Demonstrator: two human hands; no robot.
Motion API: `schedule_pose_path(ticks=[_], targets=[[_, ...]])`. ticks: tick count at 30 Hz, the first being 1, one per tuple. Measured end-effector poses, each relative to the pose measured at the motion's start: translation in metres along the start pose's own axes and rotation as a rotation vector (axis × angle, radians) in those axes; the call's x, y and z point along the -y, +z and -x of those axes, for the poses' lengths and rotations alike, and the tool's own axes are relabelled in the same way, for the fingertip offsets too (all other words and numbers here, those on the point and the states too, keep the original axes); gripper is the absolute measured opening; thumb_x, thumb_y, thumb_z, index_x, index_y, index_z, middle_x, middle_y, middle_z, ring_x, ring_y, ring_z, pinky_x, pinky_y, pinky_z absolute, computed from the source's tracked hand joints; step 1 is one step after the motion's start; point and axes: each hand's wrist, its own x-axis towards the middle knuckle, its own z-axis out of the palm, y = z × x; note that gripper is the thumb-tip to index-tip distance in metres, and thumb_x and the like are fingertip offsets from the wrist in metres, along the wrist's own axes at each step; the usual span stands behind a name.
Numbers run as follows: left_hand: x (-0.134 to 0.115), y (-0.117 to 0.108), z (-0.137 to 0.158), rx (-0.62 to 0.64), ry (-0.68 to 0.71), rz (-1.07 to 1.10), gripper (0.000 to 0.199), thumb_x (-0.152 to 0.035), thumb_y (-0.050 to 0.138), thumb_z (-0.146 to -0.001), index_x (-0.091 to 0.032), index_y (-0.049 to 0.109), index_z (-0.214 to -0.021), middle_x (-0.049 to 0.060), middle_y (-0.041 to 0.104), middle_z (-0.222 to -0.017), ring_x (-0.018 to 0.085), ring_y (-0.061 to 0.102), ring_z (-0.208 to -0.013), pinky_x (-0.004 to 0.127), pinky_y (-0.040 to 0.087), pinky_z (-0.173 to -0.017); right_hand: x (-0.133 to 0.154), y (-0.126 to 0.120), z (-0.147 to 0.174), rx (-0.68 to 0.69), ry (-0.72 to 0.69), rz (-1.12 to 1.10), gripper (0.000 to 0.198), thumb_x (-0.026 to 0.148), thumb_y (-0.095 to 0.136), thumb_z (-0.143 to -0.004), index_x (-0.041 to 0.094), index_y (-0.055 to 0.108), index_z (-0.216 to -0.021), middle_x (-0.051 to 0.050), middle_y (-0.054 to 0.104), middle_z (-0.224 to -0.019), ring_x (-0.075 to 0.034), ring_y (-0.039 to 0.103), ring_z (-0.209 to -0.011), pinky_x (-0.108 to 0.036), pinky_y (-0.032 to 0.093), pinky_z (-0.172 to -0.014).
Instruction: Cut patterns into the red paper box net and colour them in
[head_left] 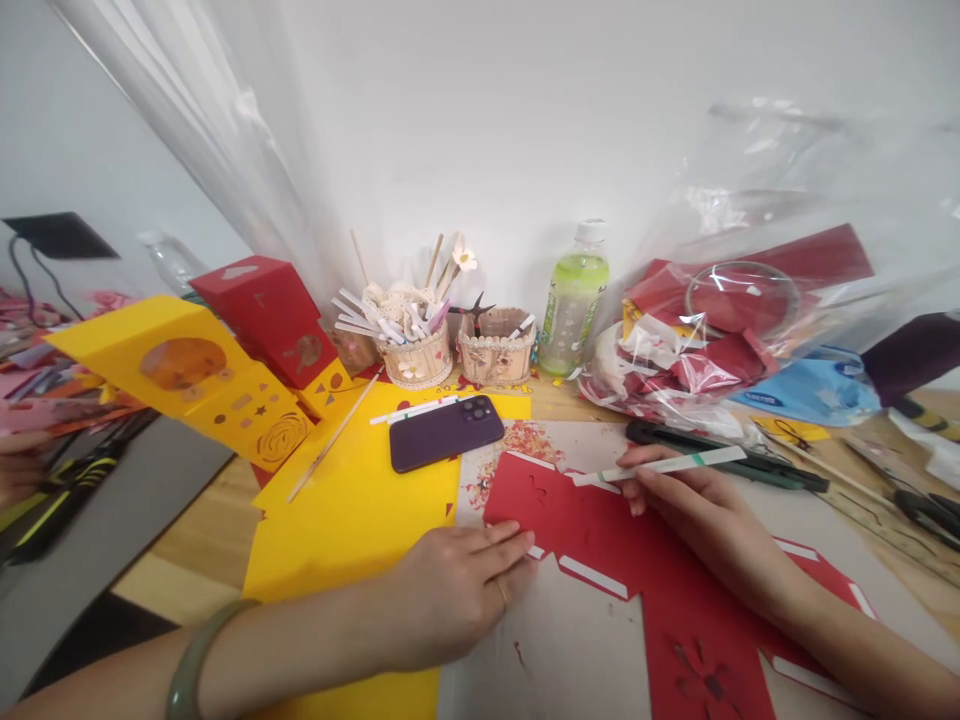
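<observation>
A flat red paper cut-out (600,525) with folding tabs, white strips along several tabs and a flower-shaped cut lies on the grey mat. My left hand (469,585) presses on its left end with fingers stretched out and nothing gripped. My right hand (690,510) is closed in a pinch around a slim white pen-like stick with green marks (697,460). The stick's left tip is at the red cut-out's upper edge, by a white strip. Behind my left hand, a purple phone (446,433) rests across yellow paper (352,545).
Folded yellow (195,370) and red (259,310) paper pieces stand at left. Behind are a basket of sticks (416,355), a basket with pliers (496,355) and a green drink bottle (576,305). A plastic bag of scraps (690,350) and a cutter (787,470) lie right. Another person's hand (19,470) shows far left.
</observation>
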Motion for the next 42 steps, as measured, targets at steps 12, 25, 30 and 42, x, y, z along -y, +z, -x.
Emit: schedule_pose_path(ticks=[12,25,30,42], targets=[[0.006,-0.007,-0.012,-0.071,-0.03,0.206,0.028,-0.015,0.037,-0.094,-0.011,0.064,-0.099,0.007,0.07,-0.099,0.017,0.067,-0.09,0.029,0.056,-0.078,0.026,0.005,-0.007,0.083,0.021,0.284,0.045,0.063,0.059,-0.07,0.019,0.063,-0.062,-0.003,0.062,-0.065,-0.02,0.057,-0.069,-0.033,0.039,-0.075],[0.025,-0.03,-0.069,-0.373,-0.115,0.402,0.032,-0.007,0.034,-0.093,-0.009,0.046,-0.122,0.014,0.051,-0.13,0.016,0.046,-0.123,0.031,0.042,-0.102,0.061,0.032,0.02,0.312,0.064,0.28,0.043,0.059,0.05,-0.079,0.021,0.053,-0.061,0.001,0.049,-0.062,-0.016,0.048,-0.061,-0.029,0.04,-0.062],[0.032,-0.036,-0.076,-0.288,-0.043,0.384,0.031,-0.014,0.037,-0.095,-0.01,0.042,-0.125,0.013,0.05,-0.13,0.016,0.047,-0.122,0.028,0.042,-0.101,0.059,0.039,0.024,0.449,0.184,0.122,0.047,0.063,0.054,-0.074,0.02,0.047,-0.056,0.003,0.04,-0.053,-0.012,0.036,-0.05,-0.026,0.029,-0.049],[0.015,-0.042,-0.065,-0.178,-0.586,0.952,0.032,-0.043,0.041,-0.093,-0.014,0.053,-0.099,0.006,0.063,-0.087,0.013,0.061,-0.071,0.024,0.051,-0.062,0.07,0.045,0.016,0.078,-0.019,-0.219,0.027,0.046,0.069,-0.071,0.022,0.059,-0.066,0.007,0.042,-0.045,-0.008,0.027,-0.042,-0.023,0.021,-0.042]])
